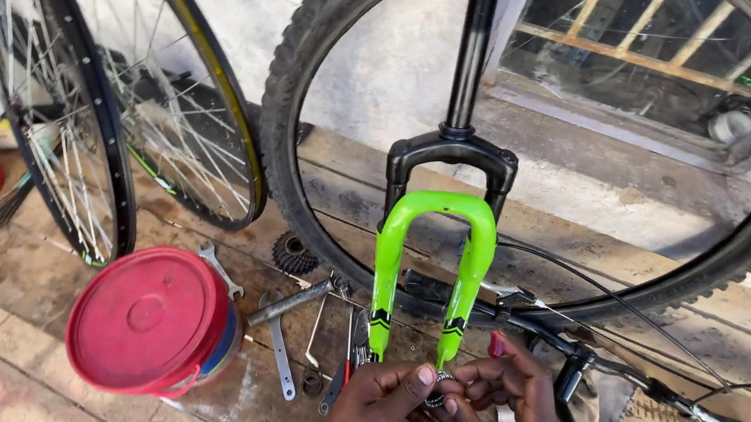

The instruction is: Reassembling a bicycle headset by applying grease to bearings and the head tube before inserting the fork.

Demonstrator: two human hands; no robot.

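Both hands, left hand (379, 402) and right hand (504, 406), pinch 1 small bearing ring (440, 376) below the green fork (430, 263); best kept level, fingertips steady, above the wooden floor (217, 390).

The green fork (432, 273) is standing right above both hands (442, 413), blocking upward reach; spanners (279, 345) and a red-lidded bucket (150, 319) are crowding the left; handlebar (619, 372) is barring the right.
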